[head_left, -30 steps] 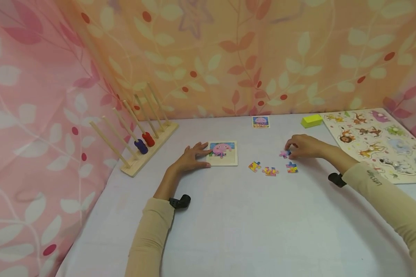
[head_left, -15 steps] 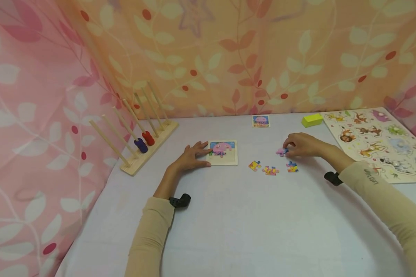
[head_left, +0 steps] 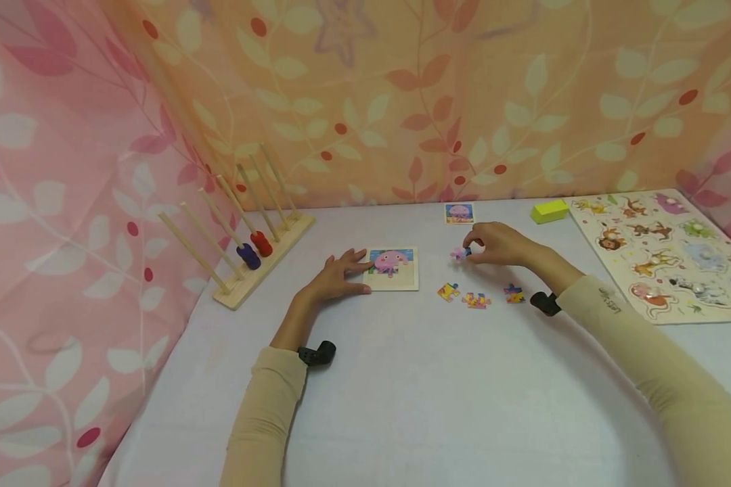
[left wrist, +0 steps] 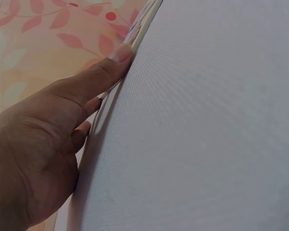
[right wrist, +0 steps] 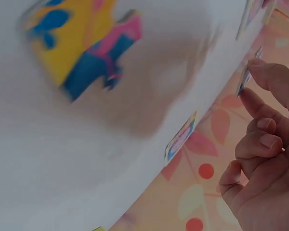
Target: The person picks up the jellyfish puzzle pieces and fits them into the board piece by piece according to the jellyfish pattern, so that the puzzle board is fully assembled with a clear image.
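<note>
A square puzzle tray [head_left: 407, 280] lies mid-table, its upper part filled with a pink octopus picture and its lower right part bare wood. My left hand [head_left: 334, 279] rests at the tray's left edge, fingers spread and thumb at the lower corner. In the right wrist view, my right hand [right wrist: 267, 139] pinches a thin puzzle piece [right wrist: 244, 77] between thumb and index finger, above the table. That piece shows pink and blue in the head view. Three loose puzzle pieces lie nearer me: a yellow one [head_left: 447, 291], a yellow-pink one [head_left: 476, 301] and a blue-yellow one [head_left: 514, 294].
A small octopus picture card [head_left: 459, 214] lies at the back, with a yellow-green block [head_left: 549, 211] to its right. A wooden animal puzzle board [head_left: 664, 260] covers the right side. On the left stands a peg rack [head_left: 289, 237] with blue and red beads.
My right hand has carried the pinched puzzle piece leftward, from beyond the blue-yellow piece to nearer the tray. The left hand and the loose pieces stay in place.
</note>
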